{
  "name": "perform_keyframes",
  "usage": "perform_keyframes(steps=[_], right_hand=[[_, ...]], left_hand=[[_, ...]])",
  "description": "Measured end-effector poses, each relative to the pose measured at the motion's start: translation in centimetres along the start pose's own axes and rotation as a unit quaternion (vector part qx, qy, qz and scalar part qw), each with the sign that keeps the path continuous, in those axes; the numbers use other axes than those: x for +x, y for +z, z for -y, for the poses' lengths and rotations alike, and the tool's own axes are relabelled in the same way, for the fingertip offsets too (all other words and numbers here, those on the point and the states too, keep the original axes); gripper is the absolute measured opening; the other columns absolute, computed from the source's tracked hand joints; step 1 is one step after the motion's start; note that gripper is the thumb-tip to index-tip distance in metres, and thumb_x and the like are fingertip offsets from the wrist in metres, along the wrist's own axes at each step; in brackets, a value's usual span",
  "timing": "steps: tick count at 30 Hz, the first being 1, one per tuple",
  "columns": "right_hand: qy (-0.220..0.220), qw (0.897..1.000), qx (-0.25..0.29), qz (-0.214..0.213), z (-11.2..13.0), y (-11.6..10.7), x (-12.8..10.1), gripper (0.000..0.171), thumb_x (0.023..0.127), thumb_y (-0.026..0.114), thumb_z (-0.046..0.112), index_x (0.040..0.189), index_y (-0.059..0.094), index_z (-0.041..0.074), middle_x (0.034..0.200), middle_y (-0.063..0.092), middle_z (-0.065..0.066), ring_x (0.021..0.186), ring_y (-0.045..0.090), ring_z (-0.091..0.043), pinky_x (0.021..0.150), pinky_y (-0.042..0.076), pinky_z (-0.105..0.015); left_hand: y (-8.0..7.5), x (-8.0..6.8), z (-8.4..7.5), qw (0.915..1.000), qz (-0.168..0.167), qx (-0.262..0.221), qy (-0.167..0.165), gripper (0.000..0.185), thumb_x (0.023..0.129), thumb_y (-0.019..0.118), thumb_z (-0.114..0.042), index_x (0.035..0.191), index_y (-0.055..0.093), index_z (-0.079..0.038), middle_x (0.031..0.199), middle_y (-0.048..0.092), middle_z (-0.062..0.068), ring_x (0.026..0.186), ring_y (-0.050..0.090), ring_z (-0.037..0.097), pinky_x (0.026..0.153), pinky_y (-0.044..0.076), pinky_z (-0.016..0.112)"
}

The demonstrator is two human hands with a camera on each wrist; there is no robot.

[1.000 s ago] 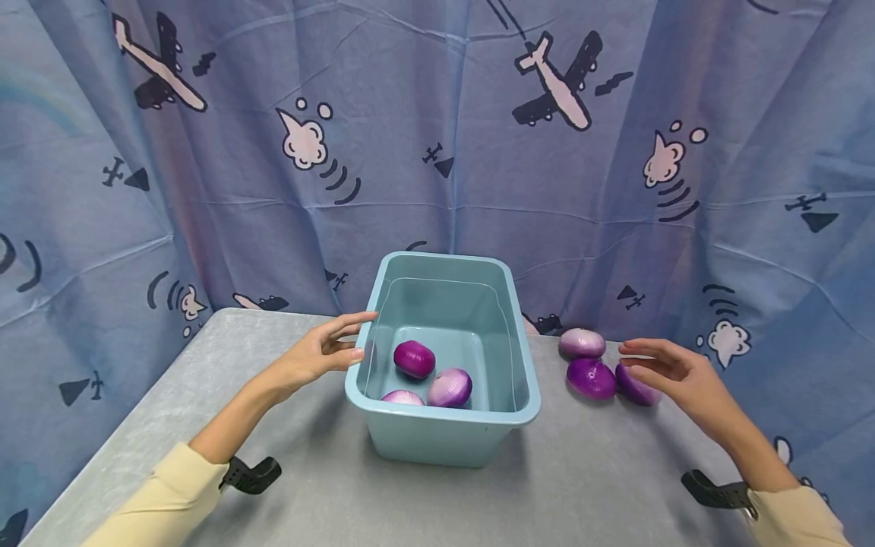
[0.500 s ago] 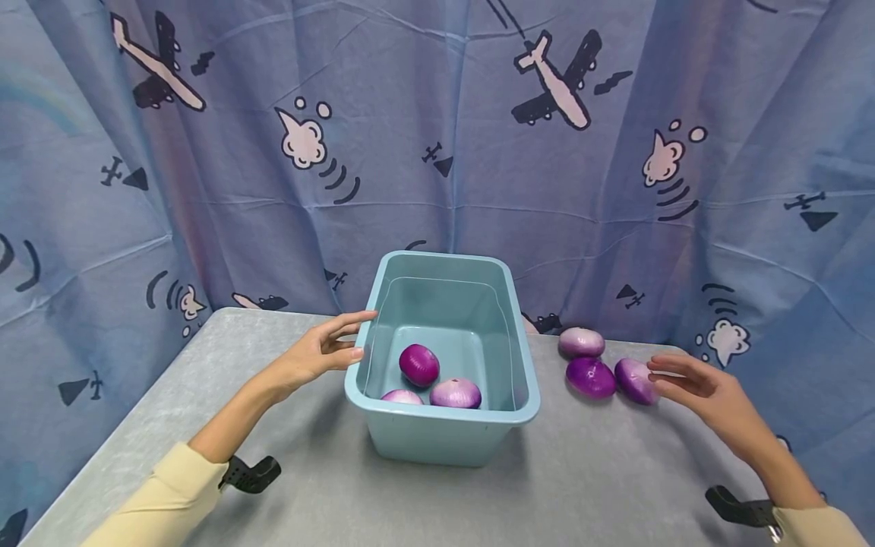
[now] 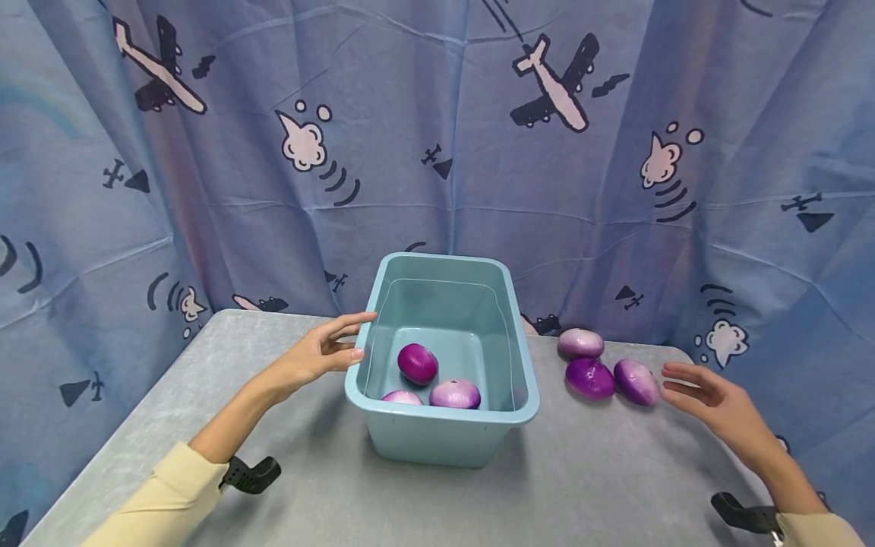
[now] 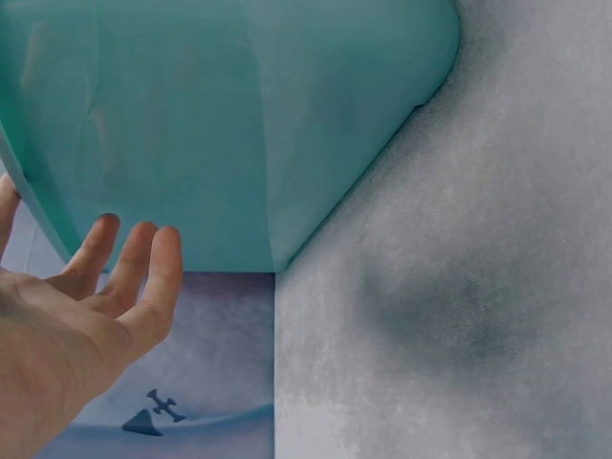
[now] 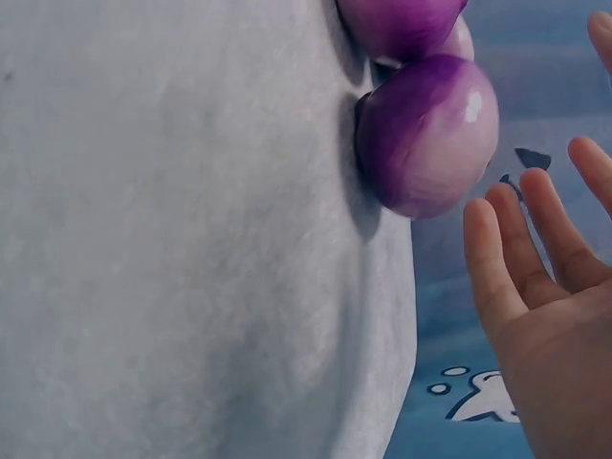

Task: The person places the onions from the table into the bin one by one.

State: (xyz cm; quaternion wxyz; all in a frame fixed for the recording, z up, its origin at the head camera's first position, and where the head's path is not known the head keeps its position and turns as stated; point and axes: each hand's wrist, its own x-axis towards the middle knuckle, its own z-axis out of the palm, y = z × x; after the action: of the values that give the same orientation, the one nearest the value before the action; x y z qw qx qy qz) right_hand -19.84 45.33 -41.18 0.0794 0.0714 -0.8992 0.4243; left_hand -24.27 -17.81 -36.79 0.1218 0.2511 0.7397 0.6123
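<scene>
A light-blue plastic bin (image 3: 447,441) stands mid-table with a dark purple onion (image 3: 418,364), a paler red onion (image 3: 454,394) and a third onion (image 3: 402,397), partly hidden by the front wall, inside. My left hand (image 3: 311,355) touches the bin's left rim with loosely extended fingers; the left wrist view shows the palm beside the bin's outer wall. To the bin's right lie three red onions: a pale one (image 3: 580,343) at the back, a deep purple one (image 3: 590,379) and a two-toned one (image 3: 636,382). Just right of that last onion, my right hand (image 3: 718,410) holds nothing, fingers relaxed.
A grey table (image 3: 294,486) carries everything. Behind it hangs a blue curtain (image 3: 410,152) printed with airplanes. Black straps (image 3: 253,475) sit around both wrists. The onion group lies close to the table's back right edge.
My right hand has drawn back to the right, away from the two-toned onion. Inside the bin, two onions have shifted slightly and come to rest. My left hand has stayed put.
</scene>
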Motion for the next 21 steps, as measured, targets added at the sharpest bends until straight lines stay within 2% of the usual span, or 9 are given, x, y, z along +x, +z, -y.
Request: perform_keyframes(steps=[5,10,12,14,17,19,21], right_hand=[[0.003,1.0,-0.004,-0.004,-0.9,0.3,0.1,0.059,0.098,0.072,0.019,0.147,0.045,0.0,0.134,0.053,0.0,0.109,0.053,0.01,0.078,0.05,-0.013],[0.018,1.0,-0.006,0.014,-1.5,0.4,0.4,0.068,0.099,0.071,0.022,0.155,0.037,0.003,0.145,0.045,-0.023,0.112,0.05,0.007,0.078,0.049,-0.014],[0.026,0.999,-0.013,0.023,-1.6,0.5,0.6,0.072,0.099,0.07,0.024,0.158,0.033,0.004,0.149,0.039,-0.03,0.119,0.052,-0.007,0.078,0.049,-0.014],[0.036,0.999,-0.016,0.031,-1.6,0.6,0.8,0.077,0.099,0.07,0.027,0.16,0.027,0.004,0.152,0.033,-0.033,0.127,0.051,-0.028,0.078,0.049,-0.015],[0.052,0.998,-0.008,0.044,-1.6,0.8,1.0,0.083,0.099,0.07,0.029,0.162,0.02,0.005,0.155,0.027,-0.035,0.132,0.038,-0.054,0.09,0.055,-0.039],[0.061,0.997,0.003,0.05,-1.6,0.9,1.2,0.087,0.099,0.07,0.03,0.162,0.016,0.005,0.156,0.023,-0.035,0.134,0.033,-0.059,0.096,0.048,-0.058],[0.07,0.996,0.014,0.056,-1.6,1.1,1.4,0.09,0.099,0.071,0.031,0.163,0.013,0.006,0.158,0.019,-0.036,0.135,0.029,-0.061,0.098,0.036,-0.073]], left_hand=[[0.0,0.0,0.1,1.0,-0.001,-0.002,0.0,0.061,0.099,0.067,-0.022,0.155,0.044,-0.021,0.151,0.042,0.015,0.13,0.052,0.033,0.1,0.049,0.049],[0.0,0.0,0.1,1.0,-0.003,-0.001,-0.003,0.061,0.099,0.068,-0.022,0.155,0.043,-0.021,0.152,0.042,0.015,0.13,0.052,0.033,0.1,0.049,0.048],[0.0,0.0,0.1,1.0,-0.003,-0.001,-0.004,0.061,0.099,0.067,-0.022,0.155,0.043,-0.022,0.152,0.042,0.016,0.131,0.052,0.033,0.1,0.049,0.048],[0.0,-0.1,0.1,1.0,-0.004,-0.001,-0.005,0.061,0.099,0.068,-0.022,0.155,0.043,-0.022,0.152,0.042,0.016,0.131,0.052,0.033,0.1,0.049,0.048],[0.0,-0.1,0.1,1.0,-0.003,0.001,-0.006,0.061,0.099,0.067,-0.023,0.155,0.043,-0.022,0.152,0.041,0.017,0.131,0.051,0.034,0.1,0.049,0.049],[0.0,-0.1,0.1,1.0,-0.004,0.003,-0.008,0.061,0.099,0.067,-0.023,0.155,0.043,-0.023,0.152,0.041,0.017,0.131,0.051,0.034,0.1,0.049,0.049],[0.0,-0.1,0.0,1.0,-0.003,0.005,-0.008,0.061,0.099,0.067,-0.023,0.155,0.043,-0.023,0.152,0.04,0.018,0.13,0.052,0.034,0.1,0.049,0.049]])
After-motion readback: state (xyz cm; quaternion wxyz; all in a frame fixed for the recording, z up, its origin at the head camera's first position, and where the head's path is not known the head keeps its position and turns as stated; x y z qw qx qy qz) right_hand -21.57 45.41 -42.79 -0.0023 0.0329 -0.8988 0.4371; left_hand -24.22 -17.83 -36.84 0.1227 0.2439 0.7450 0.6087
